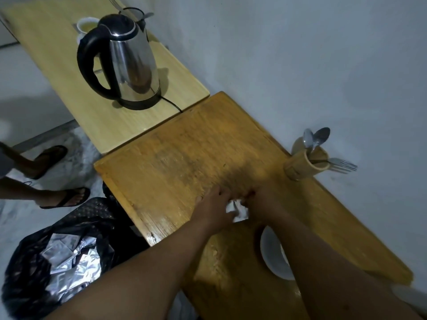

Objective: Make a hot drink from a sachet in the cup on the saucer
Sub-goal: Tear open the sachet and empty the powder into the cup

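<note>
Both my hands meet over the middle of the dark wooden table [184,146]. My left hand [213,205] and my right hand [263,204] both pinch a small white and silver sachet [236,210] held between them. Just below my right forearm lies a white saucer [272,255], mostly hidden by the arm; I cannot make out a cup on it. A steel electric kettle [129,63] with a black handle stands on its base on the lighter table [99,121] at the back left.
A bamboo holder [305,165] with spoons and a fork stands at the table's right edge by the wall. A white cup [85,25] sits behind the kettle. A black rubbish bag [55,255] with silver wrappers lies lower left. Another person's sandalled feet [57,176] stand at left.
</note>
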